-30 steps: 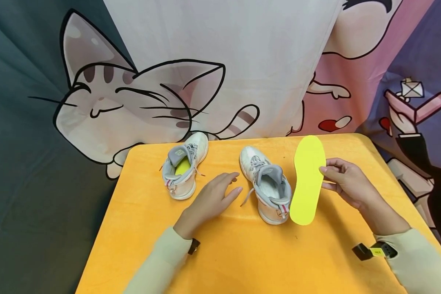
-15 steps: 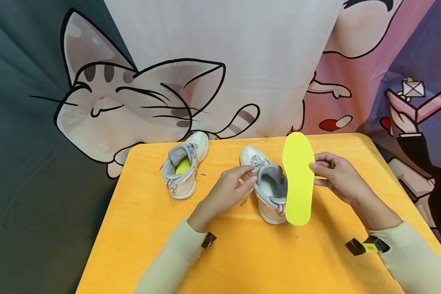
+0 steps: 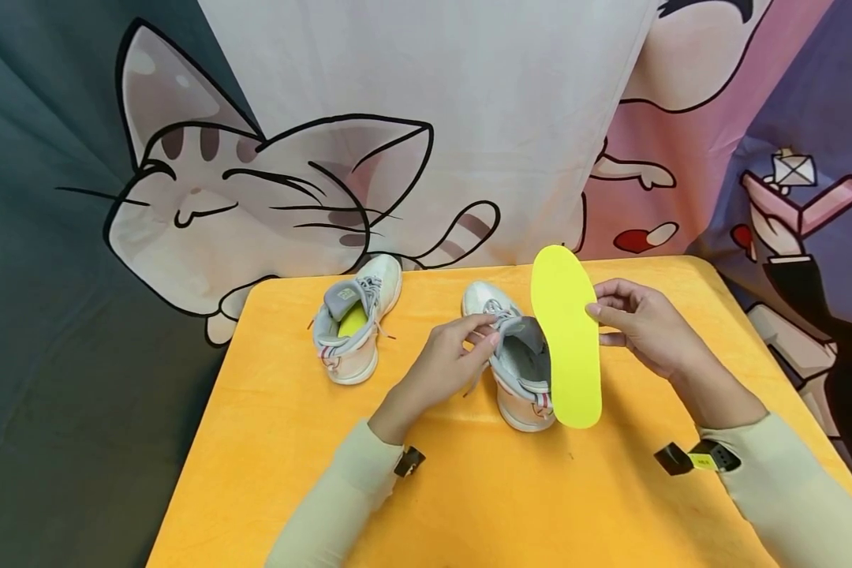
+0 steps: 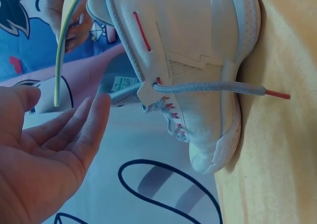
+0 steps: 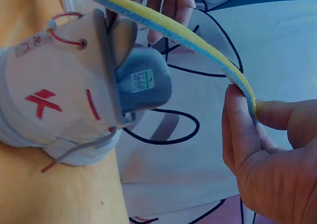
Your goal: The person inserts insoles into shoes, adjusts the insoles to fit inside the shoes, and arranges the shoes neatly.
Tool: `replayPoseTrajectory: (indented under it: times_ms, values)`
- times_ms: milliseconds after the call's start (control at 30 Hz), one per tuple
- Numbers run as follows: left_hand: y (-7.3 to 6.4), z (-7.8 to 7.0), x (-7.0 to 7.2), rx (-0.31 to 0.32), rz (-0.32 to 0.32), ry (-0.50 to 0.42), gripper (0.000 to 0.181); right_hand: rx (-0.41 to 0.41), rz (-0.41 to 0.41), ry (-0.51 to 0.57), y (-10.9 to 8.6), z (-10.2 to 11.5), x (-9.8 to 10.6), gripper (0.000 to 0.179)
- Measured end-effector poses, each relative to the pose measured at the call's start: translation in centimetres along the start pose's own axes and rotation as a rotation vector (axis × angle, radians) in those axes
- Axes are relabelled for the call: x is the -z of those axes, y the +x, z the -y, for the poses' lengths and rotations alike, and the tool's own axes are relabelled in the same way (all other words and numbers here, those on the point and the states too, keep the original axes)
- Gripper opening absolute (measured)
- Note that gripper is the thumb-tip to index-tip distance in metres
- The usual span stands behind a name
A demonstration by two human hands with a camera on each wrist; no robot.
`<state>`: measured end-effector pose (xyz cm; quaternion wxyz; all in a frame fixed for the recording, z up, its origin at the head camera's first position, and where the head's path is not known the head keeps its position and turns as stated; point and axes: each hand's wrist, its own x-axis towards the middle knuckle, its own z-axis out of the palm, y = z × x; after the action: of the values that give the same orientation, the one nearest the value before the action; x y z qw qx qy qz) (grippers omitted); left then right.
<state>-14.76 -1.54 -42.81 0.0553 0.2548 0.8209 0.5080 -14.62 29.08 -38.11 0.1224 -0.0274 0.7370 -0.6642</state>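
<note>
My right hand [image 3: 646, 327] pinches the edge of a yellow insole [image 3: 568, 339] between thumb and fingers. The insole hangs upright over the right side of the nearer sneaker [image 3: 525, 406] and hides part of its opening. In the right wrist view the insole [image 5: 198, 40] bows slightly and shows a blue underside. Beside the sneaker's tongue is my left hand [image 3: 443, 359]; in the left wrist view its fingers [image 4: 91, 127] are extended, thumb apart, holding nothing. Whether the fingertips touch the tongue [image 4: 121, 85] is hard to tell.
A second white and grey sneaker [image 3: 348, 351] stands at the left, with a yellow insole [image 3: 353, 319] inside. Both shoes are on a yellow-covered table [image 3: 270, 442]. A printed cloth [image 3: 525, 118] hangs behind the table's back edge.
The right hand has carried the insole leftward, and it now tilts over the nearer sneaker. The left hand has moved right, up to that sneaker's tongue. Both sneakers have stayed in place.
</note>
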Motion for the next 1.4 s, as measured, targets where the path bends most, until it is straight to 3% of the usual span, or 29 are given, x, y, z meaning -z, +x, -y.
replayPoseTrajectory:
  times_ms: [100,200,333,533,700,1067,1400]
  values:
    - [0.1,0.0,-0.1,-0.001,0.006,-0.012,0.044,0.003,-0.028,-0.084,0.1,0.4,0.1,0.024]
    - [0.1,-0.1,-0.2,-0.003,0.014,-0.015,0.044,0.008,-0.05,-0.099,0.3,0.8,0.3,0.024]
    - [0.2,-0.2,-0.3,-0.014,0.015,-0.007,0.042,0.046,-0.052,0.009,0.6,1.3,0.6,0.022]
    - [0.3,-0.6,-0.2,-0.025,0.001,-0.017,0.041,0.186,-0.034,0.26,1.1,2.1,0.8,0.013]
    - [0.5,-1.0,-0.1,-0.038,-0.006,-0.033,0.041,0.18,-0.033,0.327,1.3,1.9,-0.9,0.012]
    - [0.3,-1.9,-0.5,0.085,0.049,-0.31,0.035,0.156,-0.061,0.321,1.8,0.8,-4.9,0.017]
    - [0.0,-1.5,-0.9,0.056,-0.003,-0.276,0.026,0.11,-0.03,0.227,1.8,0.0,-5.9,0.021]
